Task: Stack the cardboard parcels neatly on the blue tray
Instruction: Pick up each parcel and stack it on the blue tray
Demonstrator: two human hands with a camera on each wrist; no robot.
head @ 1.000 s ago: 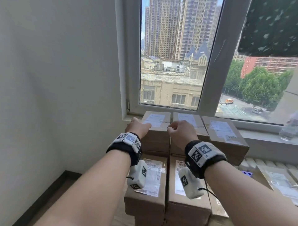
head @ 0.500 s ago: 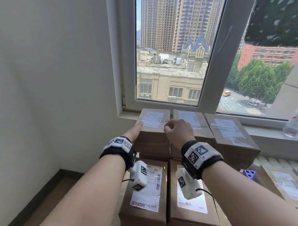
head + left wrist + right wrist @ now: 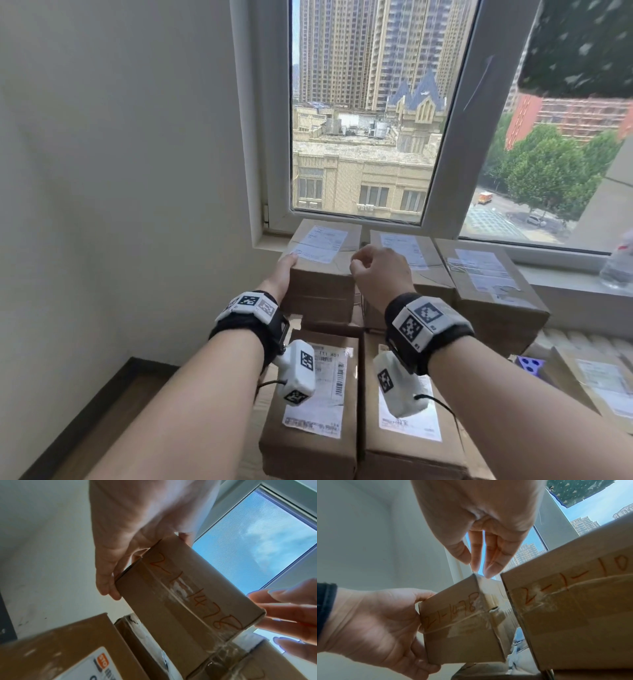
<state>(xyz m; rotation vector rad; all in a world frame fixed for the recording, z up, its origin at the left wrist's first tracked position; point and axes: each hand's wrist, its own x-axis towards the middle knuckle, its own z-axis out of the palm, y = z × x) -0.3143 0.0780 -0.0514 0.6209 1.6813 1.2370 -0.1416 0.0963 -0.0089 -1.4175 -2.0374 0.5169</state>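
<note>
The top-left cardboard parcel [image 3: 322, 274] [image 3: 185, 595] [image 3: 458, 628], marked "2-1-1478" in orange, sits on a stack under the window. My left hand [image 3: 282, 274] [image 3: 123, 534] [image 3: 376, 622] presses flat against its left side, thumb lying over the top edge. My right hand [image 3: 376, 270] [image 3: 479, 547] hovers at its top right edge with fingers hanging loosely, tips touching the corner. Right beside it stands a second parcel [image 3: 411, 260] [image 3: 573, 615]. A small piece of blue plastic with holes [image 3: 529, 365] shows low on the right; the rest is hidden.
A third parcel [image 3: 486, 291] lies askew on the right of the top row. Two labelled parcels [image 3: 315, 411] [image 3: 404, 428] form a lower, nearer row. More parcels [image 3: 599, 383] lie at the right. A water bottle [image 3: 620, 267] stands on the sill. The wall runs close on the left.
My left hand left the parcel's top, where it was curled, and now lies flat against its left side. My right hand stayed near the top right edge and loosened its fingers.
</note>
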